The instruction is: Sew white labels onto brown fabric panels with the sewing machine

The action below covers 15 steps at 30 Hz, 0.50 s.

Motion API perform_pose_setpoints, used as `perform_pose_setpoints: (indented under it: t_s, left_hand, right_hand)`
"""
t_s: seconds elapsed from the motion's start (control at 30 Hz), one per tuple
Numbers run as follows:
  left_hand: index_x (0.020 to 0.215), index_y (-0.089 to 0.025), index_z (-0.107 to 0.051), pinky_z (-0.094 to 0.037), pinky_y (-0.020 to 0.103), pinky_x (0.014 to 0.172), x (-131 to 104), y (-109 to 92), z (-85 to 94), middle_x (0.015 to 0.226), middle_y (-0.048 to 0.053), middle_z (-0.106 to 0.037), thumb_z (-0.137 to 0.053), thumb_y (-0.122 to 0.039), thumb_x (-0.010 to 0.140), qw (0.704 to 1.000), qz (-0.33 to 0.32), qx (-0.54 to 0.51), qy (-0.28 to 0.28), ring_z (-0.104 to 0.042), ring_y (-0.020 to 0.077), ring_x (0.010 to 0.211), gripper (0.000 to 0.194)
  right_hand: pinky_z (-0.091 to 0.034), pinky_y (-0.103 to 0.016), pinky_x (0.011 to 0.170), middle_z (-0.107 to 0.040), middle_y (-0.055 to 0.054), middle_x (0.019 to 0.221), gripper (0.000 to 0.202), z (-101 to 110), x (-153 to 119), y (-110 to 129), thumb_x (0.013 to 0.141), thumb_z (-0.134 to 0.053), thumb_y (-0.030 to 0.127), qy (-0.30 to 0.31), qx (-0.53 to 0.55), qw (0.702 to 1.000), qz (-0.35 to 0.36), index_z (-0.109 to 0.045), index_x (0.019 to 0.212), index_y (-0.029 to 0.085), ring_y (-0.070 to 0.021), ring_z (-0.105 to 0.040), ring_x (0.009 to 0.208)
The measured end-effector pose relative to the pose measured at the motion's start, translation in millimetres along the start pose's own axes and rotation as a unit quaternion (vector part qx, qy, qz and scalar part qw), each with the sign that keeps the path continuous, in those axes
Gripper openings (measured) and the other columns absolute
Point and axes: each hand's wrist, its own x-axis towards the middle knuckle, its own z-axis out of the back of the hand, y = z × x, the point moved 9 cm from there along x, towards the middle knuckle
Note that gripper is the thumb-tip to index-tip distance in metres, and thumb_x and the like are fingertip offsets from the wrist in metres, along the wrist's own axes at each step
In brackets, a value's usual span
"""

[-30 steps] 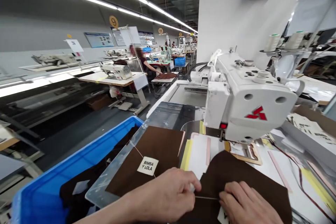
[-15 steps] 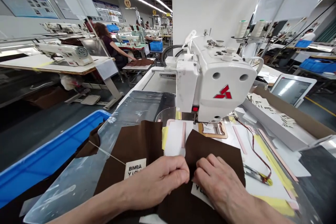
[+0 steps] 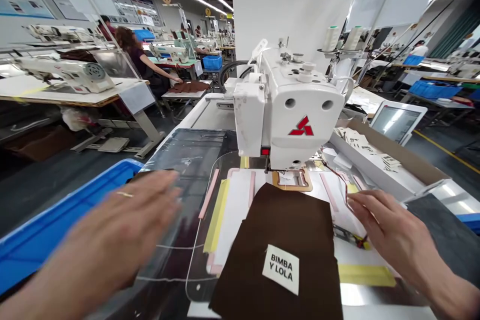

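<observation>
A brown fabric piece (image 3: 288,225) lies on the machine's work plate, and a white label (image 3: 282,269) reading "BIMBA Y LOLA" is on it. My left hand (image 3: 123,230), blurred by motion, is off to the left near the blue bin, its fingers stretched out; dark fabric shows partly behind it. My right hand (image 3: 390,235) is over the plate's right side, fingers extended and slightly bent. Its fingertips are at a brown cord (image 3: 339,177); whether they touch it I cannot tell. Small thread snips (image 3: 348,236) lie just below those fingers.
A white sewing machine head (image 3: 300,110) stands over the plate's far side. At the right are a box of labels (image 3: 360,142) and a tablet screen (image 3: 398,121). The blue bin (image 3: 93,195) is at left. A person (image 3: 138,60) works at another table farther off.
Both hands have moved apart from the fabric's middle. The left-hand labelled fabric piece has gone from the plate's left side, and the remaining piece's label is uncovered. The view has shifted right.
</observation>
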Motion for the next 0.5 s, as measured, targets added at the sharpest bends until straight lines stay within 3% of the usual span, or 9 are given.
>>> perform_pose_setpoints:
  t_s: [0.07,0.1,0.17,0.3,0.4,0.5]
  left_hand:
    - [0.146,-0.029,-0.056,-0.015,0.048,0.129,-6,-82,-28.6,0.162,-0.003,-0.041,-0.046,-0.030,0.107,0.969,-0.227,-0.040,0.090,-0.039,0.0288,0.149,0.040]
    - [0.153,-0.028,-0.048,-0.014,0.045,0.130,-10,-112,-41.4,0.163,-0.001,-0.039,-0.050,-0.035,0.108,0.951,-0.280,-0.055,0.122,-0.038,0.0265,0.150,0.046]
    - [0.158,-0.025,-0.040,-0.018,0.043,0.130,-11,-149,-64.2,0.164,0.002,-0.037,-0.058,-0.041,0.105,0.936,-0.304,-0.075,0.160,-0.031,0.0262,0.153,0.058]
    - [0.155,-0.017,-0.043,-0.016,0.056,0.129,-6,-173,-87.3,0.163,0.010,-0.037,-0.055,-0.060,0.103,0.954,-0.255,-0.087,0.127,-0.032,0.0335,0.152,0.069]
    - [0.154,-0.015,-0.044,-0.012,0.061,0.128,-6,-180,-93.7,0.162,0.012,-0.038,-0.048,-0.064,0.104,0.958,-0.249,-0.087,0.110,-0.030,0.0356,0.153,0.070]
    - [0.156,-0.018,-0.042,-0.012,0.060,0.128,-6,-183,-94.2,0.163,0.011,-0.037,-0.048,-0.068,0.102,0.958,-0.249,-0.099,0.102,-0.028,0.0349,0.154,0.074]
  right_hand:
    - [-0.054,-0.035,0.073,-0.068,-0.007,0.114,0.034,-15,-6,-19,0.109,-0.043,0.048,0.056,-0.022,0.998,-0.005,-0.064,0.121,0.025,-0.0227,-0.070,0.096]
    - [-0.054,-0.035,0.073,-0.068,-0.007,0.112,0.036,-23,-9,-21,0.108,-0.043,0.051,0.079,-0.023,0.997,0.008,-0.063,0.123,0.025,-0.0228,-0.070,0.095]
    - [-0.053,-0.034,0.073,-0.067,-0.006,0.104,0.035,-32,-15,-14,0.109,-0.042,0.050,0.091,-0.026,0.994,0.046,-0.063,0.121,0.025,-0.0216,-0.070,0.089]
    - [-0.050,-0.034,0.073,-0.066,-0.004,0.098,0.031,-24,-23,2,0.110,-0.044,0.045,0.040,-0.044,0.993,0.102,-0.063,0.119,0.023,-0.0195,-0.068,0.082]
    - [-0.050,-0.035,0.075,-0.065,-0.003,0.095,0.035,-25,-30,5,0.108,-0.046,0.050,0.092,-0.035,0.986,0.133,-0.061,0.125,0.023,-0.0196,-0.068,0.080]
    - [-0.048,-0.034,0.070,-0.063,-0.002,0.090,0.033,-22,-33,-13,0.109,-0.043,0.050,0.141,-0.053,0.985,0.082,-0.065,0.113,0.025,-0.0200,-0.067,0.079]
